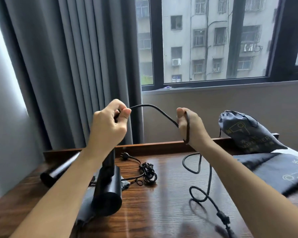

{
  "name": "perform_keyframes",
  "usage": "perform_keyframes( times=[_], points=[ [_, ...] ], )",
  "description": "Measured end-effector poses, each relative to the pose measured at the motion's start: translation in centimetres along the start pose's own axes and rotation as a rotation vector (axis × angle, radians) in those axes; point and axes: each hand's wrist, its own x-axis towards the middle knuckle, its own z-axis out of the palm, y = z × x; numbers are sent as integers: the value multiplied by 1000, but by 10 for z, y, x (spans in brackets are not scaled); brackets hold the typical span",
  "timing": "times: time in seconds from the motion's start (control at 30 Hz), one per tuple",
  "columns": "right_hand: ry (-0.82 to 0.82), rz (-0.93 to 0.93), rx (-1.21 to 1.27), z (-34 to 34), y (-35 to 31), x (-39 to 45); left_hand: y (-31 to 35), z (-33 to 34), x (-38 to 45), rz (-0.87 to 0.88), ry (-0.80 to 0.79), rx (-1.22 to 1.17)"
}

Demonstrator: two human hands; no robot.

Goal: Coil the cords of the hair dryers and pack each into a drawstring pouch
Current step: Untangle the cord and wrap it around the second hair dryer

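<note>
My left hand [109, 122] grips the handle of a black hair dryer [108, 191], whose barrel hangs down over the table, and pinches its black cord [155, 109] at the top. The cord arcs across to my right hand [189, 125], which holds it with a loop running round the palm. From there it trails down onto the table in loose loops to the plug [224, 219]. A second black hair dryer [58, 170] lies at the left, its tangled cord [147, 172] beside it. A filled grey drawstring pouch [246, 133] stands at the back right.
Flat dark pouches [273, 169] with dryer prints lie at the right on the wooden table [162, 194]. Another grey pouch [86, 203] lies under the hanging dryer. A raised wooden ledge [153, 146] runs along the back, with grey curtains and a window behind.
</note>
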Motion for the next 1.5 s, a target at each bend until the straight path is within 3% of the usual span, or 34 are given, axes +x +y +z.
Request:
perform_keyframes(
  times=[0.27, 0.4, 0.67, 0.9, 1.17, 1.3, 1.4, 1.5],
  points=[
    [-194, 3, -257, 6, -45, 17, 27, 36, -10, 65, -194, -153],
    [-233, 58, -334, 9, -56, 26, 38, 48, -13, 134, -179, -47],
    [-199, -212, -164, -9, -35, 37, 17, 24, 23, 60, 31, -29],
    [-157, -166, -173, -27, 22, 42, -42, -32, 64, 5, 281, 82],
    [-52, 59, -304, -34, 61, 39, -47, -76, 69, -43, 393, 143],
    [23, 196, -254, -29, 60, 40, -33, -72, 62, -30, 306, 165],
    [112, 140, -153, -19, 32, 45, -16, -46, 51, -50, 168, 165],
    [99, 27, -169, -12, 0, 48, -1, -22, 39, -77, 83, 127]
  ],
)
